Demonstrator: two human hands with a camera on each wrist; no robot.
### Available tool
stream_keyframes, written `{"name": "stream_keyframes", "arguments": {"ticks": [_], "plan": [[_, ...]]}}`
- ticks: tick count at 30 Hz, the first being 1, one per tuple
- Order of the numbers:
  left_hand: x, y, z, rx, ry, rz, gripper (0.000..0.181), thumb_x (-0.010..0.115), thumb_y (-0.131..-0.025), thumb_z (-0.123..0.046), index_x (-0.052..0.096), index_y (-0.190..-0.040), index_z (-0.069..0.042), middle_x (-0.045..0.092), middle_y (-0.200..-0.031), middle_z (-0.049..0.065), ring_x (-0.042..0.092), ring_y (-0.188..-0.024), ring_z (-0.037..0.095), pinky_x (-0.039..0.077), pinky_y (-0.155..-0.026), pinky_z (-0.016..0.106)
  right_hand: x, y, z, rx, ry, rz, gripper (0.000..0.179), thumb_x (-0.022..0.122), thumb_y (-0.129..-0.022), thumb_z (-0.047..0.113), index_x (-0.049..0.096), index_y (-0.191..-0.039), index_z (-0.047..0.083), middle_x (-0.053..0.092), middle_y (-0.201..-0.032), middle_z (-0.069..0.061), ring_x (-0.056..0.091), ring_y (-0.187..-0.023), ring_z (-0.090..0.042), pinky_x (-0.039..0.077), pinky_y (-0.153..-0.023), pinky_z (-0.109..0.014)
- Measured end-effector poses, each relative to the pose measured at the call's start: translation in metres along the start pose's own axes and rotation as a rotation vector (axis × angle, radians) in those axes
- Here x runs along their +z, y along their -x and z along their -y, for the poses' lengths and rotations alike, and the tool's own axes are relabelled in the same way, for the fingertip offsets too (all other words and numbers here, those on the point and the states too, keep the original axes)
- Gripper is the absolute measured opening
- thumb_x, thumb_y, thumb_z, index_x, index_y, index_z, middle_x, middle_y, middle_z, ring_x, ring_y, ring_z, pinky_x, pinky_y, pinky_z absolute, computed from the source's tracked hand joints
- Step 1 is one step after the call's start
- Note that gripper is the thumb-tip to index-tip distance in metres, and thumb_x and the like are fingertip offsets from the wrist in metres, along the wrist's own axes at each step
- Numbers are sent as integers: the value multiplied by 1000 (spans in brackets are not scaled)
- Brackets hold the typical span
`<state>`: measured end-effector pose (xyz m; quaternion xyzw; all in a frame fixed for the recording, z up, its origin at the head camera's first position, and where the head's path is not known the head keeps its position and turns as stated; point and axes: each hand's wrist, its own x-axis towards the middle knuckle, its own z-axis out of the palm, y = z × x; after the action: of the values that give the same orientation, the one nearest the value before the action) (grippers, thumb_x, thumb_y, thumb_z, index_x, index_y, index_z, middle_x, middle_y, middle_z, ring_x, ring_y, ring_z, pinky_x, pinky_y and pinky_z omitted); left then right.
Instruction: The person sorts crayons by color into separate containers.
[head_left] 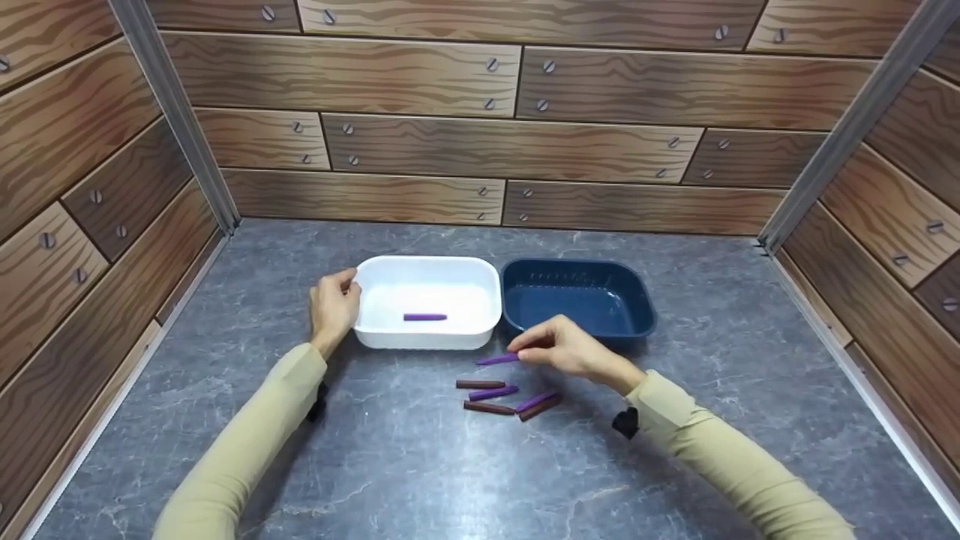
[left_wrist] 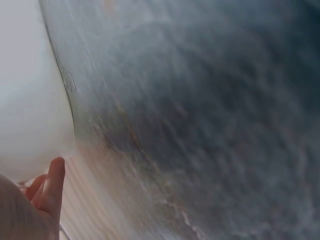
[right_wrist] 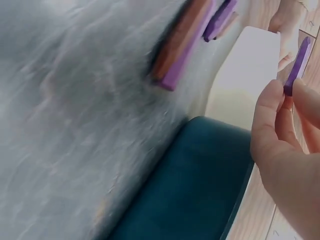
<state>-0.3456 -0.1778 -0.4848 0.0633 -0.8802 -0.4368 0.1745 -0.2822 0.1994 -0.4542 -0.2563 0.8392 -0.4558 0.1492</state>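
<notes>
My right hand (head_left: 574, 349) pinches a purple crayon (head_left: 498, 359) by one end between thumb and fingertips, above the table in front of the two tubs. The same crayon (right_wrist: 298, 65) shows in the right wrist view. At the left end of the white tub (head_left: 427, 341), my left hand (head_left: 334, 307) holds its rim. Inside that tub lies one purple crayon (head_left: 424, 317). Below my right hand, a loose group on the table has two purple crayons (head_left: 493, 392) and three brown crayons (head_left: 481, 384).
A dark blue tub (head_left: 577, 315) stands against the white tub's right side. Wood-patterned walls (head_left: 420, 142) enclose the grey marbled table (head_left: 360, 465) at the back and both sides.
</notes>
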Motion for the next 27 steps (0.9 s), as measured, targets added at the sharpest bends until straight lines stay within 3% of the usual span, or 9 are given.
{"name": "stream_keyframes", "arguments": {"ticks": [5, 10, 16, 27], "plan": [[-1, 1, 0, 3, -2, 0, 37, 50, -96, -11, 63, -130, -3, 71, -117, 16, 68, -107, 27, 53, -89, 43, 3, -9, 7, 2, -27, -32, 19, 67, -92, 11, 76, -107, 4, 74, -102, -11, 58, -78, -9, 52, -69, -26], [-1, 4, 1, 4, -15, 11, 38, 49, -97, -12, 61, -132, -3, 70, -118, 16, 68, -108, 28, 54, -89, 43, 7, -16, 17, -9, -78, -68, 18, 67, -92, 8, 75, -106, 1, 73, -94, -14, 57, -72, -6, 47, -63, -20], [0, 1, -1, -2, -9, -13, 38, 51, -95, -12, 64, -130, -5, 71, -116, 14, 68, -108, 26, 53, -90, 43, 6, -36, 21, 15, -90, -143, 19, 68, -90, 5, 74, -107, -1, 73, -105, -17, 62, -79, -6, 53, -72, -23], [0, -1, -2, -12, -22, -16, 38, 52, -94, -12, 64, -129, -4, 71, -116, 14, 68, -109, 27, 51, -92, 44, 13, -70, 26, -8, -98, -231, 18, 67, -89, 2, 75, -105, -1, 74, -102, -13, 62, -82, -7, 52, -72, -20]]}}
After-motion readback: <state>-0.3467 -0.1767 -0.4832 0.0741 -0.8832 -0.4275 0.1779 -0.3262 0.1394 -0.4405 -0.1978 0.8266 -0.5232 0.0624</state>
